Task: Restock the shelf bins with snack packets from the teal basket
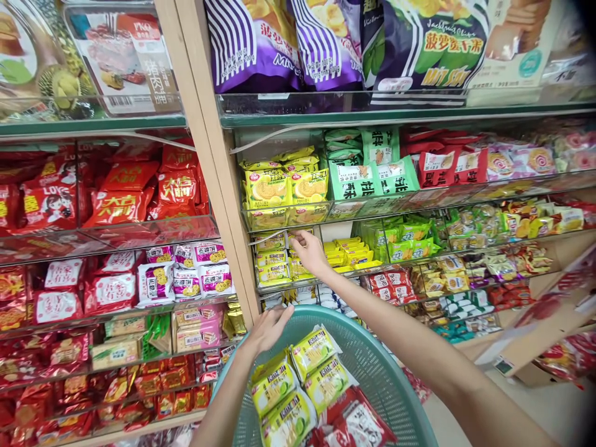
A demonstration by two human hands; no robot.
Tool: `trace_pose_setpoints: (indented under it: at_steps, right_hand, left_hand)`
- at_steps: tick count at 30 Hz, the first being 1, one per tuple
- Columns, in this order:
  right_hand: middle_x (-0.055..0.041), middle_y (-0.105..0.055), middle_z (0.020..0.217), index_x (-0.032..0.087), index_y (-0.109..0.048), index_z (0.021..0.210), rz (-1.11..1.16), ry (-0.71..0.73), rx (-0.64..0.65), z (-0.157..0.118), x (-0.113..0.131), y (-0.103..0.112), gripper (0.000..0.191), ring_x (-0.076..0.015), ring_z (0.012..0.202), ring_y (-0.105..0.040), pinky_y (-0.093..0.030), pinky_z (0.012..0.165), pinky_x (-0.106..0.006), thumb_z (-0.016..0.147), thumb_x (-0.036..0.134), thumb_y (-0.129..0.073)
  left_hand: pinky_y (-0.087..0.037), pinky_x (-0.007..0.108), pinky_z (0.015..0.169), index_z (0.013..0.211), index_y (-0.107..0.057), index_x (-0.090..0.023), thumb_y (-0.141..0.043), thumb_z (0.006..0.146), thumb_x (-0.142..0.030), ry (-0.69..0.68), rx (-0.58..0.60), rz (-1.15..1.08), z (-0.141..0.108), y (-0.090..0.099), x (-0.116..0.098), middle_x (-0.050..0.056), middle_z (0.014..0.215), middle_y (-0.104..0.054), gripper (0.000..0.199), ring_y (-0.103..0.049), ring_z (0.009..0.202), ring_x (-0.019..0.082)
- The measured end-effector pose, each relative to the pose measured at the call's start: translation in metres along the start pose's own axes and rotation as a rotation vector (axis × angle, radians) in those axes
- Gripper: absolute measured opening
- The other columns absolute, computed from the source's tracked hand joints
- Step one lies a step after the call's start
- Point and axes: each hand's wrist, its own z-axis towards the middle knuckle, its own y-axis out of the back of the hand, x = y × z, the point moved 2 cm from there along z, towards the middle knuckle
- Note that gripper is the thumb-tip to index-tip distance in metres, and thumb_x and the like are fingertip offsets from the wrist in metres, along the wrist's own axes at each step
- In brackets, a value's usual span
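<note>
A teal plastic basket (395, 379) is at the bottom centre, holding several yellow lemon packets (314, 352) and red packets (356, 419). My left hand (270, 329) lies at the basket's back-left rim, fingers stretched out, with nothing visible in it. Further up, my right hand (307, 249) reaches into a shelf compartment beside small yellow packets (272, 257). Its fingers are bent together at the packets' upper right; whether they pinch one is hidden. Above that compartment stand larger yellow lemon biscuit packs (267, 189).
A wooden upright (205, 136) divides the shelving. Red packs (121, 192) fill the left shelves. Green packs (351, 180) and red packs (437, 167) sit to the right, behind clear shelf fronts. Purple chip bags (254, 43) stand on the top shelf.
</note>
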Motion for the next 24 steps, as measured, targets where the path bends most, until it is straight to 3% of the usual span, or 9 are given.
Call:
trace_pose_setpoints:
  at_steps: [6, 15, 24]
  right_hand:
    - [-0.0075, -0.063, 0.09, 0.014, -0.065, 0.098, -0.07, 0.087, 0.043, -0.009, 0.0, 0.0, 0.023, -0.0172, 0.079, -0.058, -0.046, 0.077, -0.031, 0.084, 0.019, -0.048]
    - [-0.0075, -0.061, 0.099, 0.018, -0.064, 0.103, -0.233, 0.188, 0.147, -0.016, -0.006, 0.005, 0.028, -0.019, 0.093, -0.057, -0.044, 0.083, -0.032, 0.086, 0.01, -0.043]
    - [-0.0082, -0.059, 0.103, 0.019, -0.061, 0.11, -0.497, 0.365, 0.406, -0.03, 0.001, -0.011, 0.026, -0.0209, 0.099, -0.049, -0.04, 0.083, -0.034, 0.089, 0.013, -0.047]
  left_hand:
    - [-0.039, 0.03, 0.087, 0.09, -0.067, -0.021, -0.018, 0.09, -0.062, 0.012, -0.004, 0.004, 0.0, 0.002, -0.004, 0.006, 0.097, -0.069, 0.064, -0.059, 0.102, 0.025]
    - [-0.039, 0.031, 0.089, 0.088, -0.068, -0.021, -0.019, 0.09, -0.061, 0.015, -0.011, -0.007, 0.0, 0.0, -0.001, 0.007, 0.097, -0.069, 0.063, -0.058, 0.104, 0.025]
    - [-0.04, 0.03, 0.087, 0.09, -0.067, -0.021, -0.019, 0.091, -0.06, -0.007, -0.018, 0.003, 0.0, 0.0, -0.002, 0.006, 0.093, -0.069, 0.063, -0.06, 0.099, 0.024]
